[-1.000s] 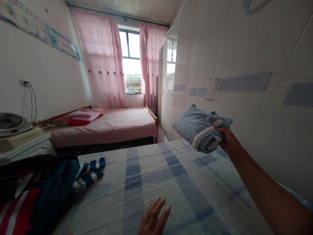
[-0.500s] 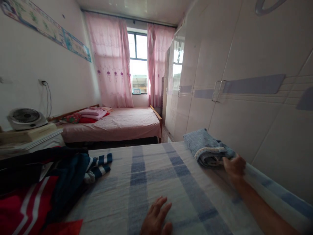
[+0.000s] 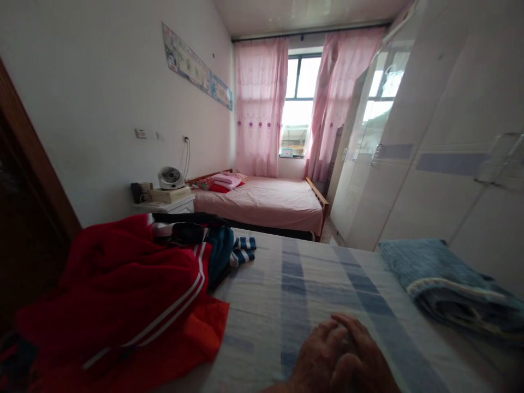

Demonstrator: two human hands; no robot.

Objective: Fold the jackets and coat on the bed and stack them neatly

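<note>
At the bottom of the view, just above the checked bed sheet (image 3: 262, 327), my left hand (image 3: 314, 349) and my right hand (image 3: 364, 352) meet. Their fingers are curled and pressed together, and nothing shows between them. A folded blue denim garment (image 3: 434, 273) lies to the right of my hands, touched by neither. On the left side of the bed is a heap of clothes: a red garment with white stripes (image 3: 135, 273), an orange-red cloth (image 3: 204, 327) and a dark teal piece with striped cuffs (image 3: 223, 251).
White wardrobe doors (image 3: 429, 191) run along the right. Beyond this bed stands another bed with a pink sheet (image 3: 266, 199), below pink curtains (image 3: 262, 109). A small fan (image 3: 171, 177) sits on a white cabinet (image 3: 180, 204) by the left wall.
My right hand has let go of the folded denim garment and come left to join my left hand. The view has swung left, bringing more of the clothes heap into sight.
</note>
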